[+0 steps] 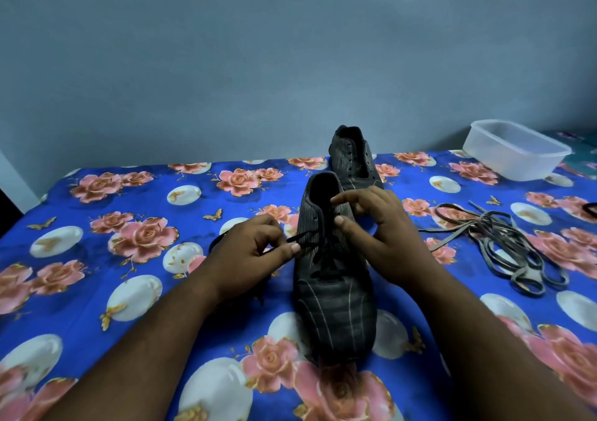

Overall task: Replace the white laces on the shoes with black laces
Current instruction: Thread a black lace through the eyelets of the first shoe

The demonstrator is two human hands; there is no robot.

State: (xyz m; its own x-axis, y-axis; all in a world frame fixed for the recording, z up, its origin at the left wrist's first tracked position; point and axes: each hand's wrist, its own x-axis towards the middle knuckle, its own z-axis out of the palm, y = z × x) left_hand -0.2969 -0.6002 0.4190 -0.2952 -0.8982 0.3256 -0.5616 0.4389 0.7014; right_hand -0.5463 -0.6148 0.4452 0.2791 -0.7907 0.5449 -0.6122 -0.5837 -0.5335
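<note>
While the left hand (258,242) pinches one black lace (310,234) between its fingers (292,248), the right hand (384,236) grips the near shoe (332,291) at its eyelets, thumb and forefinger curled. Two dark shoes stand on the floral bed (129,291); the far shoe (353,158) is unlaced. Removed pale laces (504,246) lie tangled right; one plastic tub (517,154) sits beyond.

Dark grey near shoe (332,278) with fine pale pinstripes, threaded with a black lace (303,235) at the pinch of the left hand (255,252). Beyond the grip, a second shoe (353,158) of matching stripe. Right of the grip, greyish-white laces (504,246); translucent white container (513,149). Beneath, blue cloth (135,194) patterned with pink roses, white ovals, gold butterflies. Grey-blue wall (258,48).
</note>
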